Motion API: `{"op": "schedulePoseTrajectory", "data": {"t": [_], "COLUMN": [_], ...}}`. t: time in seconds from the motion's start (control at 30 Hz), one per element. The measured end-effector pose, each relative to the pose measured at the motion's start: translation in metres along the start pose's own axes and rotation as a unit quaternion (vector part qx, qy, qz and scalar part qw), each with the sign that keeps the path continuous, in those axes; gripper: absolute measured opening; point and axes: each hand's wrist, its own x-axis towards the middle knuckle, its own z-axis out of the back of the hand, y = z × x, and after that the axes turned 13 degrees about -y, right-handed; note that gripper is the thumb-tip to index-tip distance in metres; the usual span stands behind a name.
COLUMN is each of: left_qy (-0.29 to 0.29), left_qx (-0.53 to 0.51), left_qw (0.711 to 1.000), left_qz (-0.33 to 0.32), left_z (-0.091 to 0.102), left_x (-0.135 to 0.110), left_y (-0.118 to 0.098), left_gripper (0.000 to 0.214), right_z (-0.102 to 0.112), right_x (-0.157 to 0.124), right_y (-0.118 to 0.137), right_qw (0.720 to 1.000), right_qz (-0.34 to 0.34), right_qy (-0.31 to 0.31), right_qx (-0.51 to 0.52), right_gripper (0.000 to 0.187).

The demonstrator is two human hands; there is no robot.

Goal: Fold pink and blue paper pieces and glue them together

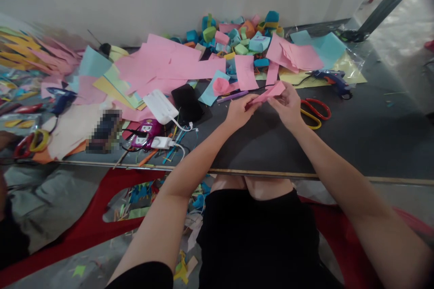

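My left hand (240,112) and my right hand (288,104) together hold a folded strip of pink paper (269,92) just above the dark table top (356,140). The fingers of both hands pinch the paper, the left at its lower end, the right near its upper end. A pink rolled paper piece (221,86) and a purple pen (233,96) lie just beyond my left hand. Red-and-yellow scissors (315,112) lie right beside my right hand.
Pink, blue and yellow paper sheets (162,65) and a heap of coloured foam blocks (237,36) cover the far side. Two blue glue guns (334,81) (61,98), a white power bank (161,106), a black pouch (187,103), cables and more scissors (32,141) lie around. A red stool (101,207) stands below.
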Motion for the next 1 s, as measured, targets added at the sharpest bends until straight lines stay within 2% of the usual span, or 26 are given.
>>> {"op": "schedulePoseTrajectory", "data": {"t": [0.07,0.23,0.43,0.53,0.8,1.0], "left_qy": [0.011,0.009,0.02,0.021,0.069,0.044], "left_qx": [-0.019,0.014,0.129,0.179,0.26,0.232], "left_qw": [1.0,1.0,0.991,0.983,0.962,0.97], "left_qz": [0.007,-0.001,-0.015,-0.034,-0.052,-0.06], "left_z": [0.001,0.004,0.005,0.004,0.007,0.007], "left_x": [0.0,0.001,0.002,0.002,0.002,0.001], "left_y": [-0.003,-0.003,-0.002,-0.001,0.0,0.002], "left_gripper": [0.023,0.031,0.045,0.048,0.053,0.058], "right_z": [0.0,0.001,0.001,0.0,0.001,0.001], "right_x": [-0.002,-0.003,0.004,0.005,0.005,0.006], "right_y": [0.004,0.016,0.011,0.009,0.004,-0.002], "right_qw": [0.999,0.997,0.993,0.986,0.989,0.989], "right_qz": [0.024,0.029,-0.107,-0.148,-0.139,-0.133], "right_qy": [-0.007,-0.052,-0.043,-0.038,-0.038,-0.044], "right_qx": [-0.027,-0.049,0.038,0.059,0.046,0.036], "right_gripper": [0.065,0.052,0.062,0.067,0.068,0.064]}}
